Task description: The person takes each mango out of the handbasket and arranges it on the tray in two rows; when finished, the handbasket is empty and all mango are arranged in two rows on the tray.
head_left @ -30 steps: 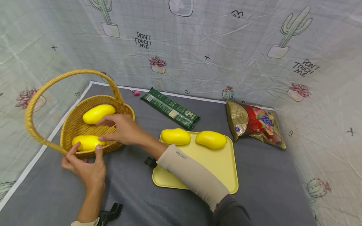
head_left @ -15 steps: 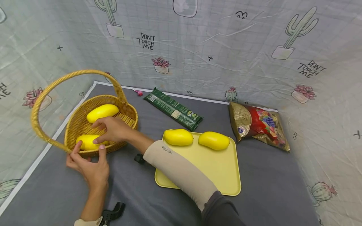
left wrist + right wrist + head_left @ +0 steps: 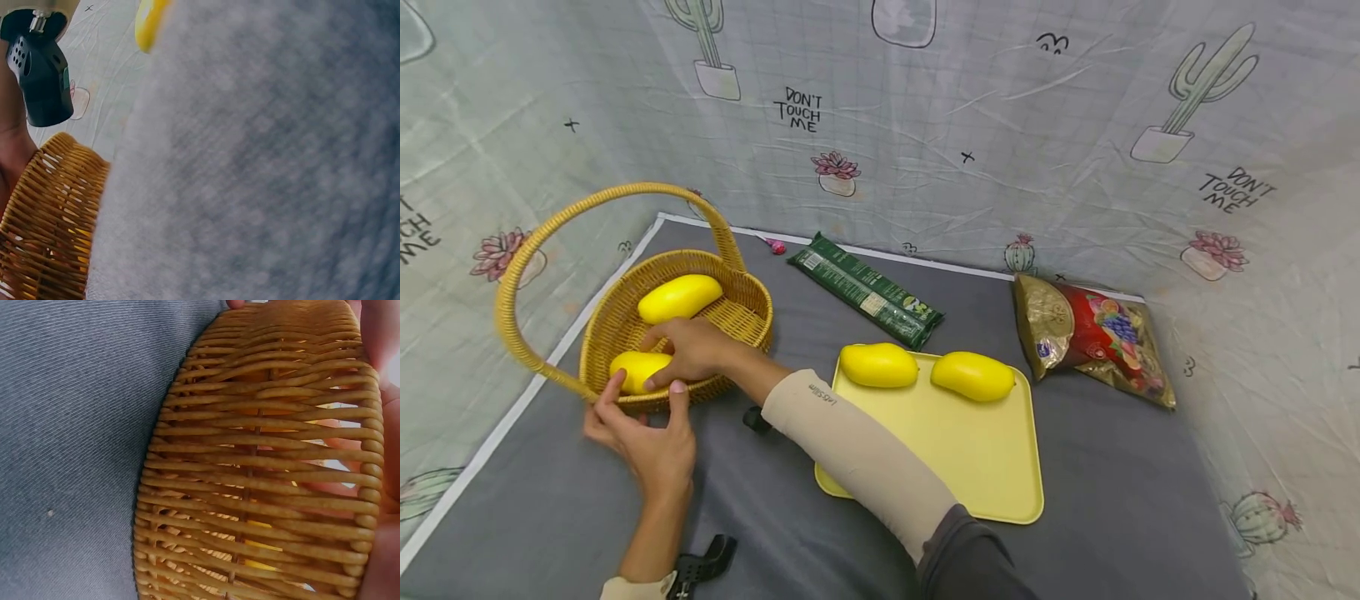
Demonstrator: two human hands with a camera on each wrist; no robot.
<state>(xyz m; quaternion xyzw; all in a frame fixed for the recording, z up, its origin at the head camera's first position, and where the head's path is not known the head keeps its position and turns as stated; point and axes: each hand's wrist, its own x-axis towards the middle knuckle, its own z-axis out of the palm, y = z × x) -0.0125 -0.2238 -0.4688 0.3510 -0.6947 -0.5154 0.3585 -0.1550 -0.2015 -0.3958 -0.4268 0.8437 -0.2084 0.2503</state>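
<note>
In the head view, a yellow wicker basket [image 3: 754,293] with a tall hoop handle stands at left. Inside lie two yellow mangoes, a far mango [image 3: 681,297] and a near mango [image 3: 631,368]. My right hand [image 3: 694,352] reaches over the rim and grips the near mango, thumb on its close side and fingers beyond, partly hiding it. At the basket's near rim, my left hand [image 3: 658,454] holds on with index finger and thumb on the edge. Woven sides of the basket [image 3: 50,219] fill part of both wrist views.
A yellow tray [image 3: 958,450] bears a left mango [image 3: 878,366] and a right mango [image 3: 972,376]; my right forearm crosses its corner. Behind lie a green packet [image 3: 867,292] and a small pink item [image 3: 777,247]. A gold-and-red bag [image 3: 1090,337] sits at right, before the printed cloth.
The head view has shifted slightly, so the scene slides right. My right hand has lowered onto the near mango, its fingers closing around it. The left hand stays at the rim.
</note>
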